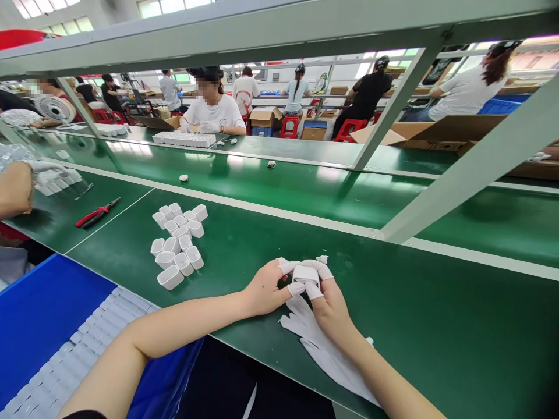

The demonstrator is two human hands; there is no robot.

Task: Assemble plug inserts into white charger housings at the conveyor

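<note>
Two hands are meeting over one small white shell [305, 273], just right of the cluster of shells [178, 244] standing on the green desk [437, 326]. The risk, as I judge it, is a slip: the fingertips are wearing smooth white cots, and a smooth plastic piece pinched between them could be squirting out and landing among the cluster, or rolling toward the desk's near edge. A white glove [323, 349] is lying under the right wrist, and dragging it could also be nudging the piece off line.

The left hand [264, 289] is curling inward, its thumb and forefinger closing on the shell's left side. The right hand [329, 302] is pinching the shell's right side and underside with thumb and two fingers, the rest folded. Neither hand is spread; both are pressing onto the piece, which is being held slightly above the desk.

Far left of the cluster, red pliers [96, 213] are lying near a co-worker's arm [15, 189].
</note>
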